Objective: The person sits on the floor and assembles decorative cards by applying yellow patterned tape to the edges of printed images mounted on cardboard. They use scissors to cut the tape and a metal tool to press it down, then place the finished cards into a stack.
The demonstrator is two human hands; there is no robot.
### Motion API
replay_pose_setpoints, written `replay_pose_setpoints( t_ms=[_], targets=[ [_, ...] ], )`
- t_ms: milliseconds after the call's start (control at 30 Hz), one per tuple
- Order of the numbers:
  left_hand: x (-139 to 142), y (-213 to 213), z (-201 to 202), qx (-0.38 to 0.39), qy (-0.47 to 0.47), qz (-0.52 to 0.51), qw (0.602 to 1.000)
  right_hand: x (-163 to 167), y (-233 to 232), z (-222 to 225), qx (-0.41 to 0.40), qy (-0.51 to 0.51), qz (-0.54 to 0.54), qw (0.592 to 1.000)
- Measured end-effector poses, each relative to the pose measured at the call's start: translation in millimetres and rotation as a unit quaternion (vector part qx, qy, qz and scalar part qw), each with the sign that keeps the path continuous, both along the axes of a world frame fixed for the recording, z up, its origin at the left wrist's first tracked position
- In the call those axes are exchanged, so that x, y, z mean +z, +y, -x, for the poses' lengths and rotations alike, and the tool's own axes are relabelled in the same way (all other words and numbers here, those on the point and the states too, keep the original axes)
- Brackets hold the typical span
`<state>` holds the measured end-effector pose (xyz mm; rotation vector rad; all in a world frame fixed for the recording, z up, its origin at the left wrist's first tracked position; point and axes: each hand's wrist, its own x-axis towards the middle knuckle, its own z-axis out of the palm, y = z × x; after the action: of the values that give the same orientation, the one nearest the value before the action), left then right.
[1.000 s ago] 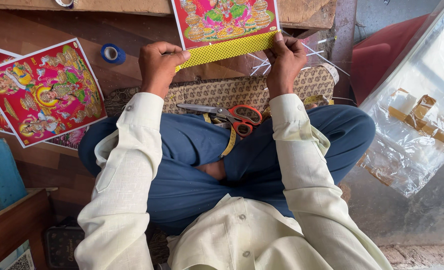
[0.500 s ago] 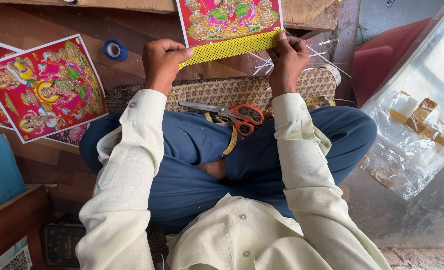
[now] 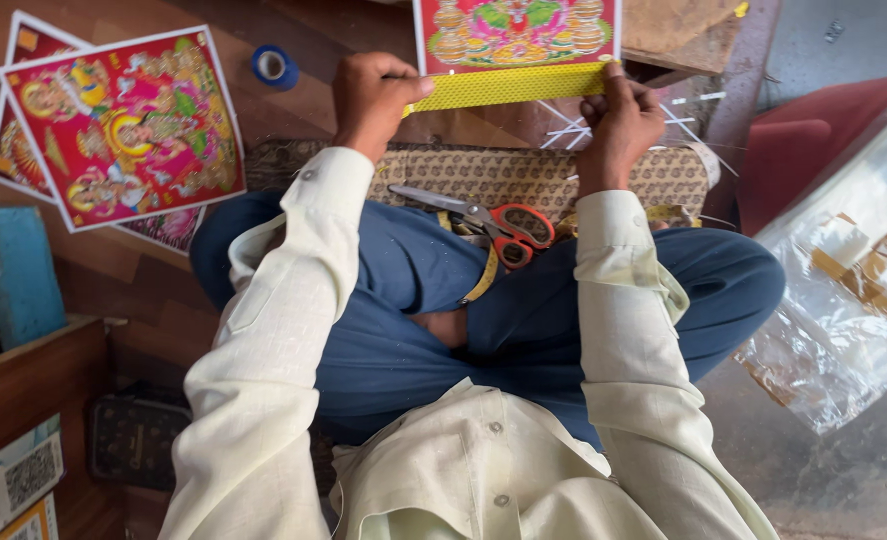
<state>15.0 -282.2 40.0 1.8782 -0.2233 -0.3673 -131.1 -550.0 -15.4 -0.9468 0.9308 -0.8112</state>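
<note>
I sit cross-legged and look down at my lap. My left hand and my right hand pinch the two ends of a yellow patterned strip along the bottom edge of a colourful picture print in front of me. Both hands have fingers closed on that strip. Scissors with red-orange handles lie open on my blue trousers, next to a yellow measuring tape. A woven patterned cushion lies under my wrists.
A stack of red picture prints lies on the wooden floor at the left, with a blue tape roll beyond it. A blue block and a wooden box edge are at far left. Crumpled clear plastic sheeting lies right.
The view has shifted slightly, so the print and my hands sit a bit higher and further right in frame. My grip on the yellow strip is the same.
</note>
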Motion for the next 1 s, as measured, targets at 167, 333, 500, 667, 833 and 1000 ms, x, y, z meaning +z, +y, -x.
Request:
replay_pose_setpoints(
  t_ms=[167, 333, 500, 667, 833, 1000],
  targets=[
    [0.0, -1.1, -1.0, 0.020, 0.026, -0.038, 0.999, 0.6, 2.0, 1.1, -0.001, 0.014, 0.008, 1.000],
    [1.0, -0.5, -1.6, 0.021, 0.019, -0.039, 0.999, 0.3, 3.0, -0.2, -0.001, 0.013, 0.014, 1.000],
    [-0.4, 0.5, -2.6, 0.023, 0.022, -0.048, 0.998, -1.0, 4.9, -0.5, -0.003, 0.013, 0.016, 1.000],
    [-3.9, 1.6, -4.2, 0.022, 0.017, -0.046, 0.999, -0.2, 6.8, -0.8, 0.000, 0.022, 0.027, 0.999],
    [-12.5, 3.3, -6.5, 0.017, 0.036, -0.026, 0.999, 1.5, 10.1, -1.8, -0.007, 0.025, 0.025, 0.999],
    [-17.5, 8.6, -15.8, 0.004, 0.192, 0.030, 0.981, 7.4, 14.5, -3.5, -0.013, 0.041, 0.025, 0.999]
  ],
)
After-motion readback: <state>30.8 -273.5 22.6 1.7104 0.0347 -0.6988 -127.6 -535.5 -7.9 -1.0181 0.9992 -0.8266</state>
